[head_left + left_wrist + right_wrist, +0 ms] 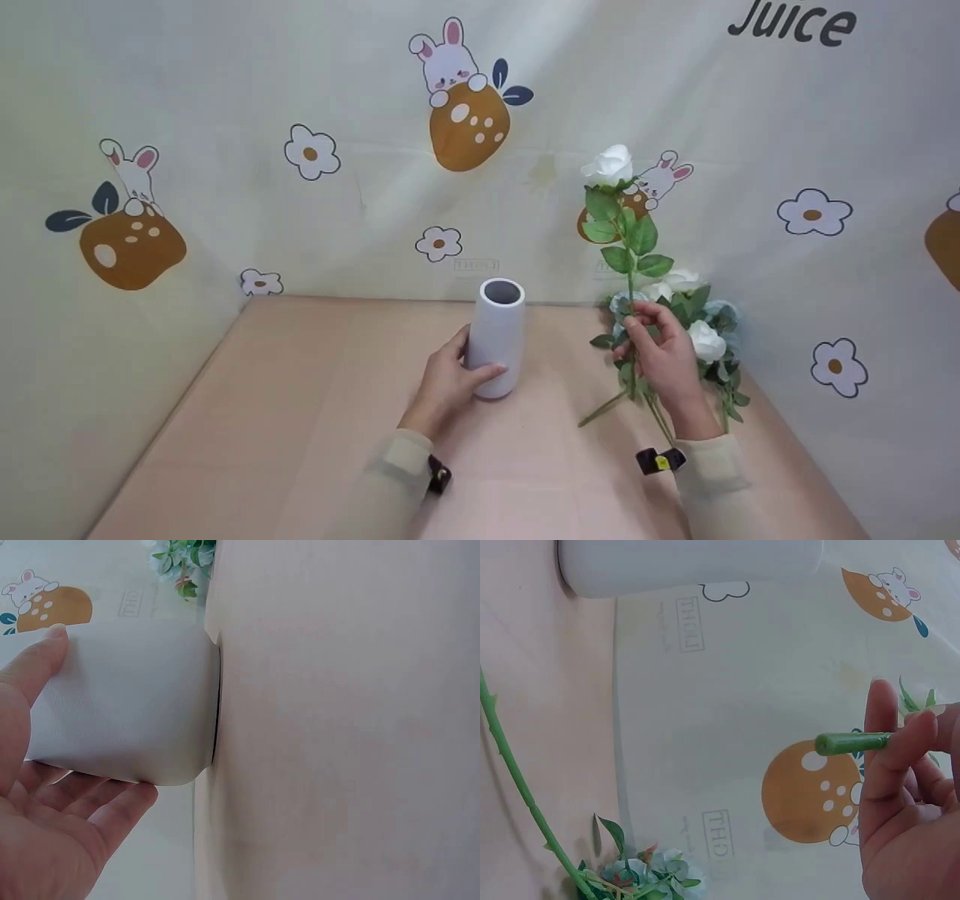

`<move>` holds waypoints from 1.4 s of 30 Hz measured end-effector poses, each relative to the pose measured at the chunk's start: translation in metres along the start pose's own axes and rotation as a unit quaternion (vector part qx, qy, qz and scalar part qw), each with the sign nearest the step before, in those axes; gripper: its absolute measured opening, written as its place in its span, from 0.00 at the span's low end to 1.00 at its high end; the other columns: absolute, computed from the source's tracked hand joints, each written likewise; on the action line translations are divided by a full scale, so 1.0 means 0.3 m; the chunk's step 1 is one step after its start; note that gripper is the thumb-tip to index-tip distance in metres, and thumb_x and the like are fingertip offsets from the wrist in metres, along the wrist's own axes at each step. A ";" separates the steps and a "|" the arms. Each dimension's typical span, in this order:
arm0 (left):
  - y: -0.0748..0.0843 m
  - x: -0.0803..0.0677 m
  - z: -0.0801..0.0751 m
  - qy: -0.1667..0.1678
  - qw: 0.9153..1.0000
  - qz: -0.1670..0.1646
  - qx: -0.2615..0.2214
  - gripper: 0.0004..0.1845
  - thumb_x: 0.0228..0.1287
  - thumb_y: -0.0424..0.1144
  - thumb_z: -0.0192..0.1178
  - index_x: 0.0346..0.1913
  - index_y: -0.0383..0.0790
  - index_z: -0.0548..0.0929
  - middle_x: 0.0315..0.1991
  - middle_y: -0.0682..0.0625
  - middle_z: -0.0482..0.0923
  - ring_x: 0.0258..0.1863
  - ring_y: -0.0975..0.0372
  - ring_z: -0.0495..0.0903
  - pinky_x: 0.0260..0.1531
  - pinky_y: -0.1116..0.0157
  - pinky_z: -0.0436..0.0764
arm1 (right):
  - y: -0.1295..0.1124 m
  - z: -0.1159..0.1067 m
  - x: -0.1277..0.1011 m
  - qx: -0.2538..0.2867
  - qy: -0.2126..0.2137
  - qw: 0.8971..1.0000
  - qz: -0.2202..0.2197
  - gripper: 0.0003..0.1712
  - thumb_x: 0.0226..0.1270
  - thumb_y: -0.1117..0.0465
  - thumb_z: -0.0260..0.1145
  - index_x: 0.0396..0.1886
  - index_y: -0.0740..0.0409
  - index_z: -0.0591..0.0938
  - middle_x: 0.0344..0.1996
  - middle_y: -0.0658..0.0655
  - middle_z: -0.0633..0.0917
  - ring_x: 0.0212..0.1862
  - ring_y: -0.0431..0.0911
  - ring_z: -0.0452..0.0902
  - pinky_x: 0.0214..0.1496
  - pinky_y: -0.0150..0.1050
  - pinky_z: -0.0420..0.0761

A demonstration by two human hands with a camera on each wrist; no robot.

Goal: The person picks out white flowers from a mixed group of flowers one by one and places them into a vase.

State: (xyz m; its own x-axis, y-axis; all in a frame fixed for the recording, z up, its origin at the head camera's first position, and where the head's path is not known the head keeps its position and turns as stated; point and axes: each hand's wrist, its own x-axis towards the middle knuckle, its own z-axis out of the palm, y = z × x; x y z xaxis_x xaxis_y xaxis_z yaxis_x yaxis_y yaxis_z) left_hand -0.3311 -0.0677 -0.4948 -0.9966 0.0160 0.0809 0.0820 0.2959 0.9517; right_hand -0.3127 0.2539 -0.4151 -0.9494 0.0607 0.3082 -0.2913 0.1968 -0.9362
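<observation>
A white vase (pixel 496 337) stands upright on the table, its round dark mouth facing up. My left hand (pixel 450 379) grips it from the left side, thumb across the front and fingers behind. In the left wrist view the vase (pixel 135 705) lies between the thumb and the curled fingers. To the right, my right hand (pixel 664 360) pinches the green stem of a white artificial rose (pixel 609 166), held upright with its bloom high. The cut stem end (pixel 847 742) pokes out past the fingers in the right wrist view.
A bunch of artificial flowers (pixel 709 341), white roses with pale blue blooms, lies on the table behind and beside my right hand, stems toward me. A cloth backdrop (pixel 360 217) printed with rabbits and fruit rises right behind the table (pixel 300 420).
</observation>
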 end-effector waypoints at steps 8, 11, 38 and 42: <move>0.000 0.001 0.001 0.001 1.000 -0.001 0.000 0.54 0.62 0.50 0.83 0.87 0.47 0.65 0.84 0.45 0.69 0.85 0.47 0.67 0.85 0.43 0.67 | -0.002 0.007 -0.002 -0.004 0.022 1.000 -0.007 0.15 0.87 0.56 0.64 0.64 0.59 0.81 0.44 0.53 0.81 0.29 0.43 0.87 0.18 0.30 0.74; 0.002 0.002 0.000 0.000 1.000 0.000 0.002 0.54 0.62 0.50 0.83 0.86 0.46 0.65 0.84 0.45 0.69 0.85 0.46 0.66 0.85 0.42 0.67 | -0.004 0.010 -0.001 -0.004 0.029 1.000 -0.010 0.15 0.86 0.57 0.65 0.63 0.60 0.82 0.42 0.55 0.84 0.31 0.42 0.88 0.19 0.32 0.76; -0.002 -0.002 -0.005 0.001 1.000 0.011 -0.007 0.53 0.62 0.50 0.83 0.86 0.48 0.66 0.84 0.46 0.70 0.85 0.47 0.67 0.84 0.42 0.68 | -0.021 0.054 -0.001 -0.026 0.060 0.998 -0.021 0.17 0.78 0.59 0.74 0.61 0.61 0.89 0.38 0.42 0.90 0.31 0.40 0.81 0.25 0.35 0.84; -0.003 -0.002 -0.005 -0.001 1.000 0.017 -0.009 0.53 0.62 0.49 0.83 0.86 0.47 0.66 0.83 0.45 0.70 0.84 0.46 0.68 0.84 0.42 0.68 | -0.047 0.077 0.010 -0.019 0.053 0.998 -0.017 0.18 0.78 0.55 0.74 0.61 0.57 0.88 0.39 0.46 0.92 0.39 0.43 0.88 0.27 0.36 0.86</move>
State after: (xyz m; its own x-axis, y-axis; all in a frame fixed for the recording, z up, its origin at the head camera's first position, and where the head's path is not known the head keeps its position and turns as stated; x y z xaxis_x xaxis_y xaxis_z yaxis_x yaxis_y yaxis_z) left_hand -0.3305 -0.0694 -0.4951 -0.9932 0.0273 0.1128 0.1159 0.2771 0.9538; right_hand -0.3141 0.2286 -0.4049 -0.9206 0.1568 0.3576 -0.3164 0.2372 -0.9185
